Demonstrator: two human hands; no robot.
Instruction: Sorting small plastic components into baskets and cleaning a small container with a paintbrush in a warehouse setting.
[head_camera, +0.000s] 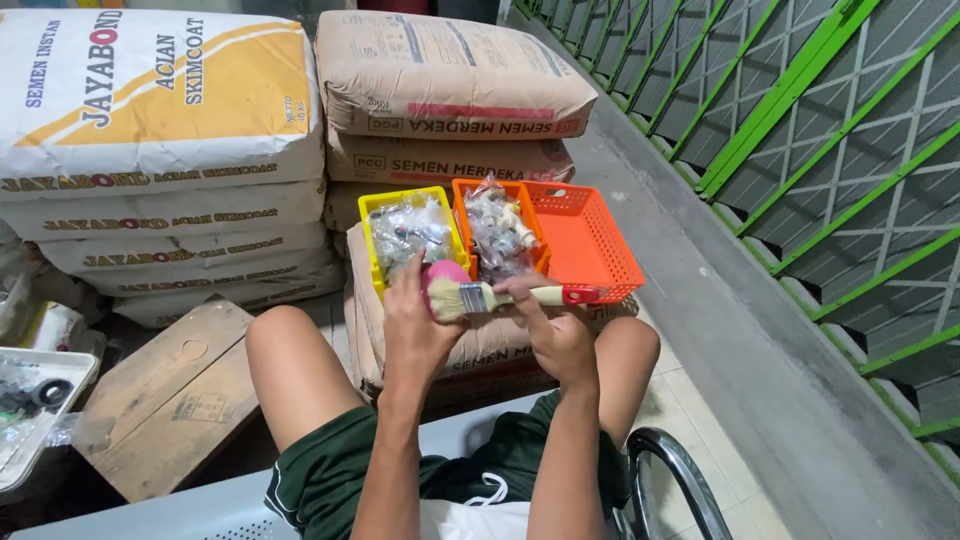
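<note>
Seated on a grey metal bench (150, 510), knees bare above dark green shorts (330, 470), you work over your lap with both hands raised. Your right hand (555, 330) pinches the pale wooden handle of a paintbrush (500, 296) between thumb and fingertips, its red end pointing right; your left hand (415, 320) curls shut around a small round pink object (443, 275), pressed against the brush's bristles. By the look of it, the step in hand is brushing that pink piece clean, and the next move calls for a steady pinch on the handle while the left fingers turn the piece to expose an unbrushed side. Just beyond your hands, a yellow basket (372, 205) holds a clear bag of small fittings (410, 228), and touching it on the right an orange basket (590, 245) holds another such bag (498, 228) in its left half. Both baskets rest on a brown cement sack (370, 300) lying between your knees. Behind them rise more brown sacks (450, 85), with white and orange sacks (150, 110) stacked to the left. A flat wooden board (170, 400) lies beside your left knee, and a white tray of dark parts (40, 400) sits at the far left. On your right, a concrete ledge (720, 330) runs under a green metal railing (800, 120).
</note>
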